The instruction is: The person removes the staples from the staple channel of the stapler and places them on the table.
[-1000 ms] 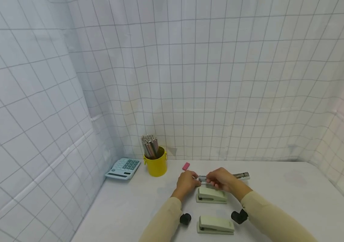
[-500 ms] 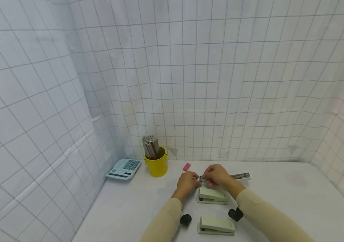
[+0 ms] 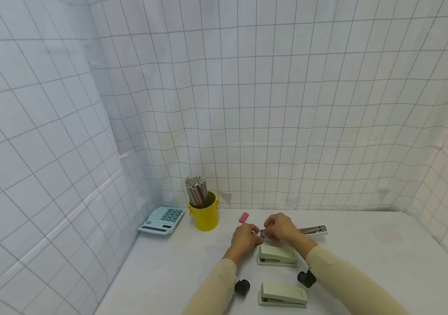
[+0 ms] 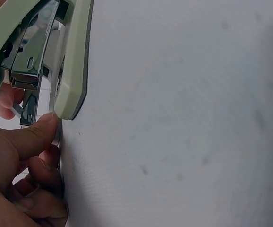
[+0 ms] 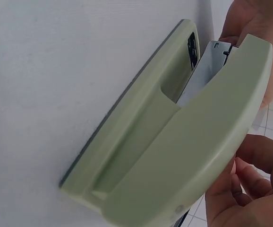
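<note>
Behind the farther pale-green stapler [image 3: 277, 256], both hands work at a long opened stapler [image 3: 313, 230] with a pale shell and metal inside, its middle hidden by the right hand. My left hand [image 3: 243, 238] holds its left end, thumb [image 4: 37, 135] at the low metal edge. My right hand [image 3: 283, 228] is bent over the same end, thumb and forefinger together. In the left wrist view its fingertips [image 4: 6, 100] pinch a small grey metal strip [image 4: 17, 109] beside the metal rail. The farther stapler hides part of this work in both wrist views.
A second pale-green stapler [image 3: 282, 295] lies nearer, between the forearms. Beyond the hands is a pink eraser [image 3: 243, 217]. Farther left stand a yellow bucket [image 3: 205, 218] with a bundle of pencils [image 3: 196, 192] and a light-blue calculator [image 3: 162, 220]. A gridded white sheet hangs behind.
My right hand has moved a little left and away from me along the opened stapler, to its left end. My left hand stays in place there. The other things have not moved.
</note>
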The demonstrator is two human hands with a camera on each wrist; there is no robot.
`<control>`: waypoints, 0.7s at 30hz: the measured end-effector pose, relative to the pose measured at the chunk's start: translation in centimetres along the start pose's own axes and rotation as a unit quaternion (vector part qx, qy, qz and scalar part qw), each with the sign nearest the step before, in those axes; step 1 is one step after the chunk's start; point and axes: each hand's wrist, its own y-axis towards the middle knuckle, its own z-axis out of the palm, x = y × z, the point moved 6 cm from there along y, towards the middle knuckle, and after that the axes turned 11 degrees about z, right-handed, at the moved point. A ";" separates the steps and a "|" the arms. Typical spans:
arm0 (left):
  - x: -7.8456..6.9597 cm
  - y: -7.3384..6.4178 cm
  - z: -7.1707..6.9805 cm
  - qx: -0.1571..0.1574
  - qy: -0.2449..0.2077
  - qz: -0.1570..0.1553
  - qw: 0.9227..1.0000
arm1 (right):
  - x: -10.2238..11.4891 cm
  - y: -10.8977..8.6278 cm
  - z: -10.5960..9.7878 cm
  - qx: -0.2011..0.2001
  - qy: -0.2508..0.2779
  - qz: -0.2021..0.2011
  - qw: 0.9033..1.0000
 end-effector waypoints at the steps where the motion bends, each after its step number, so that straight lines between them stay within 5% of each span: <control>1: 0.0 -0.1 0.0 -0.001 -0.004 0.000 1.000 | 0.1 0.0 0.0 -0.004 -0.010 -0.006 1.000; 10: 0.3 -0.3 0.1 -0.008 -0.020 -0.003 1.000 | 0.2 -0.5 -1.3 -0.015 -0.033 -0.032 0.999; 21: 0.7 -0.3 0.2 -0.007 -0.021 -0.012 1.000 | -0.2 -1.8 -5.1 0.018 0.067 -0.021 0.997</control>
